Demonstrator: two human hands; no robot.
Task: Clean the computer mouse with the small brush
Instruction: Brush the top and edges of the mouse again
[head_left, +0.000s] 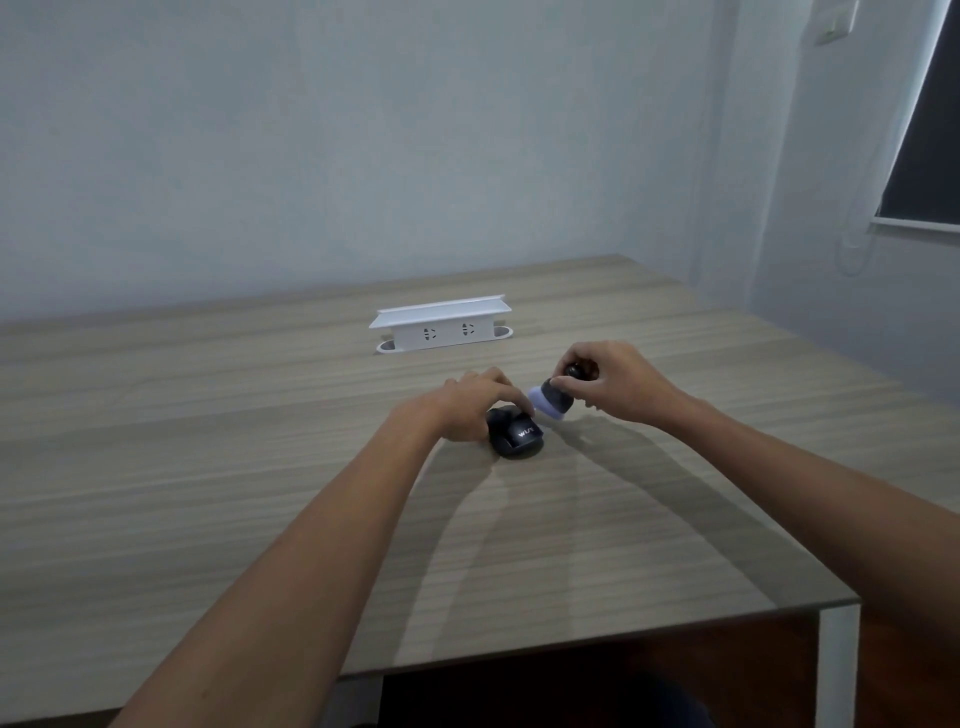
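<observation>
A black computer mouse (518, 437) with white lettering lies on the wooden table (208, 467), near its middle. My left hand (475, 402) rests over the mouse's far left side and grips it. My right hand (615, 382) pinches the dark handle of a small brush (551, 398) with a pale lilac bristle head. The bristles tilt down and to the left, just above the mouse's far right edge. Whether they touch the mouse I cannot tell.
A white socket box (441, 325) with two outlets stands raised from the tabletop behind my hands. The table's front edge and a white leg (836, 670) lie at the lower right. Grey walls and a dark window (930, 130) surround the table.
</observation>
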